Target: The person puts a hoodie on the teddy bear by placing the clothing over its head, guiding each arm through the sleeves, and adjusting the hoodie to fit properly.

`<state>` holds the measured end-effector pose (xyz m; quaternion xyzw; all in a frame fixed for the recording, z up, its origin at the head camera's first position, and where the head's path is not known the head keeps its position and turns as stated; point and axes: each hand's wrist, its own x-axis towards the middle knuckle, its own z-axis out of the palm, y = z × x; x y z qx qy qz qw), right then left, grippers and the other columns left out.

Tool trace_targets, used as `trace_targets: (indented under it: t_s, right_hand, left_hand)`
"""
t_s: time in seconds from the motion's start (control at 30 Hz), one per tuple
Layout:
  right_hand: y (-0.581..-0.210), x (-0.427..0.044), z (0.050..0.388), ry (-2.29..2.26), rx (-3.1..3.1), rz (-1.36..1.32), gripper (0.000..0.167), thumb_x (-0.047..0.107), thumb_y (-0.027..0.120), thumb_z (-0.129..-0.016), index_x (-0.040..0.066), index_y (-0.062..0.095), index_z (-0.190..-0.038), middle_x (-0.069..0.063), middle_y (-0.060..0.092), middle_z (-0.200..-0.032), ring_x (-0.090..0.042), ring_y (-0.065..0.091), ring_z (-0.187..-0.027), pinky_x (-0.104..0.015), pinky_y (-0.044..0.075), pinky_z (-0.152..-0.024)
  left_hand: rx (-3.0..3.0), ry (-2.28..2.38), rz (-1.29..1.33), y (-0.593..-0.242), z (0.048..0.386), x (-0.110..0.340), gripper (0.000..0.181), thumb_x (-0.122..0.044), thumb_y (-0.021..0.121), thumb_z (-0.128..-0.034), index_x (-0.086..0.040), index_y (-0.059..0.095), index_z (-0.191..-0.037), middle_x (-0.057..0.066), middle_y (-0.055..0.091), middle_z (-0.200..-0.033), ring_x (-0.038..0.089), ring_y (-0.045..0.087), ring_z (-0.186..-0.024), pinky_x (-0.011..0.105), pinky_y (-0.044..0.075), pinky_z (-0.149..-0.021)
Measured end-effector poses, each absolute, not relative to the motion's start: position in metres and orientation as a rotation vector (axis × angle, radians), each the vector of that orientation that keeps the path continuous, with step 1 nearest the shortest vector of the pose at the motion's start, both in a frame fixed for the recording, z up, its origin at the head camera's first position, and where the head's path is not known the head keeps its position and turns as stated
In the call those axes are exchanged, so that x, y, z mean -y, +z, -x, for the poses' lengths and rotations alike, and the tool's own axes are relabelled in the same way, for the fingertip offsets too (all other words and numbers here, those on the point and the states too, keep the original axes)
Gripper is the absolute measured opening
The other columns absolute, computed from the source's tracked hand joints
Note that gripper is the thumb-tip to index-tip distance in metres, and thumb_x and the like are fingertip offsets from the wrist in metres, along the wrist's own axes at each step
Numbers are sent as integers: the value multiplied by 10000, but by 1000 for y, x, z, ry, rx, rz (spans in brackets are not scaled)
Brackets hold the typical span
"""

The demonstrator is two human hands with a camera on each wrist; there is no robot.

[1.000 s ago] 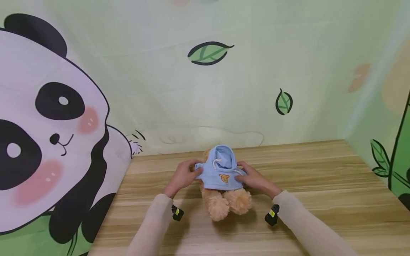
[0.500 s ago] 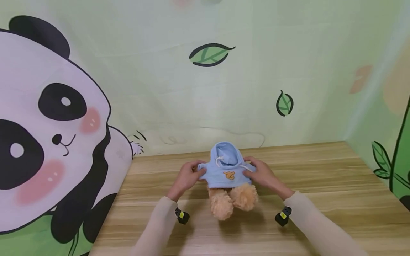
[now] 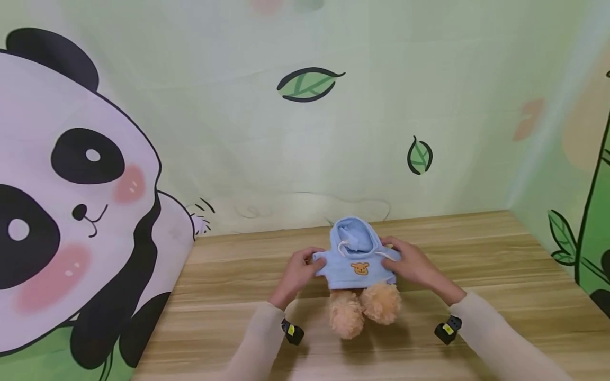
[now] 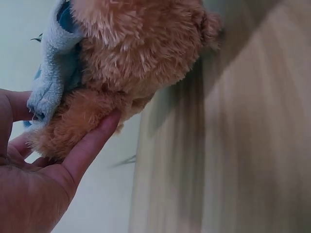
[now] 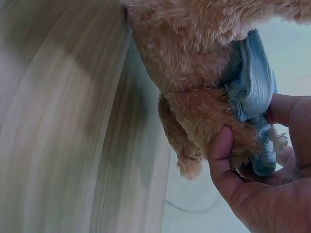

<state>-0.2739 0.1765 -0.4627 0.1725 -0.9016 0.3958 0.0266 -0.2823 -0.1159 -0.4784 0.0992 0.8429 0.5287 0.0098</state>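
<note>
A small light blue hoodie (image 3: 340,272) with a brown animal patch and white drawstrings lies over the front of a tan plush toy (image 3: 346,315). Its hood faces up, hiding the toy's head, while two fluffy feet show below the hem. My left hand (image 3: 301,270) pinches the toy's arm together with the sleeve on the left. On the right, my right hand (image 3: 414,264) grips the other sleeve and arm. Both wrist views show brown fur bare behind the cloth, with the hoodie (image 4: 51,73) on one side of the body only.
The toy is at the middle of a wood-grain table (image 3: 229,296). Behind the table rises a pale green backdrop (image 3: 229,132) with printed leaves and a large panda (image 3: 43,106). Small black wrist cameras (image 3: 293,333) sit at both cuffs.
Both hands have moved the toy and hoodie to the right in the head view. Tan fur seen left of the hood a second ago is now hidden. Both grips stay the same.
</note>
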Motion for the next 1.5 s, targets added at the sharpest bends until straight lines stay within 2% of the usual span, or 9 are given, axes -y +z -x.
trace_targets:
  t_s: [0.27,0.4,0.5,0.67,0.77,0.9,1.1,1.33,1.5]
  right_hand:
    - [-472,-182,274,1231,2802,-515,421,159,675,-903,35,583,-1295,-231,659,-1165,-279,640,-962,-359,509,-756]
    - [-476,-183,276,1257,2792,-494,414,174,670,-913,45,583,-1296,-223,657,-1161,-274,638,-957,-352,506,-750]
    - [-477,-183,276,1266,2783,-492,413,176,664,-921,35,579,-1299,-228,648,-1193,-278,638,-977,-359,508,-767]
    - [-476,-182,274,1263,2776,-507,421,175,652,-931,19,566,-1313,-235,628,-1254,-288,635,-1025,-376,506,-811]
    - [-473,-181,274,1274,2765,-513,430,183,648,-934,17,558,-1321,-237,631,-1242,-278,640,-1000,-363,507,-791]
    - [-472,-179,271,1153,2747,-533,442,216,663,-927,34,564,-1318,-218,642,-1225,-302,641,-1009,-410,503,-809]
    - [-464,-169,258,596,2533,-632,427,316,735,-852,104,642,-1210,-147,629,-1237,-378,555,-1161,-599,388,-948]
    - [-450,-159,250,549,2370,-1074,229,99,770,-826,96,689,-1041,-12,683,-1032,-190,683,-889,-351,565,-744]
    - [-451,-157,249,455,2461,-1188,381,-71,747,-761,111,661,-1084,-4,664,-1066,-191,673,-921,-358,568,-761]
  left_hand:
    - [-2732,1487,-382,-488,281,109,280,-191,628,-940,-49,685,-1175,75,606,-785,141,522,-692,265,448,-637]
    - [-2848,1461,-400,-483,277,108,324,-234,627,-941,-74,651,-1222,160,657,-1069,250,611,-949,367,508,-821]
    - [-3018,1439,-523,-475,270,107,312,-194,649,-918,-82,646,-1209,116,606,-1249,279,586,-1127,432,495,-937]
    - [-3140,1115,-1058,-462,255,104,224,-123,684,-891,-96,683,-1113,43,629,-1159,195,635,-1000,335,543,-828]
    - [-3054,826,-1267,-458,249,100,215,-209,686,-918,-133,687,-1120,4,657,-1156,159,643,-1031,296,534,-881]
    - [-3005,538,-1308,-460,247,94,280,-352,662,-937,-177,692,-1154,-35,680,-1185,131,635,-1113,287,504,-967]
    - [-3038,455,-1317,-468,247,91,263,-335,671,-933,-178,700,-1142,-39,698,-1157,126,651,-1090,286,509,-965]
    - [-3129,447,-1343,-468,247,89,187,-227,597,-985,-162,700,-1126,-34,720,-1103,126,676,-1037,280,532,-916]
    - [-3153,541,-1312,-470,247,88,177,-168,560,-1000,-142,675,-1131,-15,731,-1074,140,689,-1002,288,548,-871]
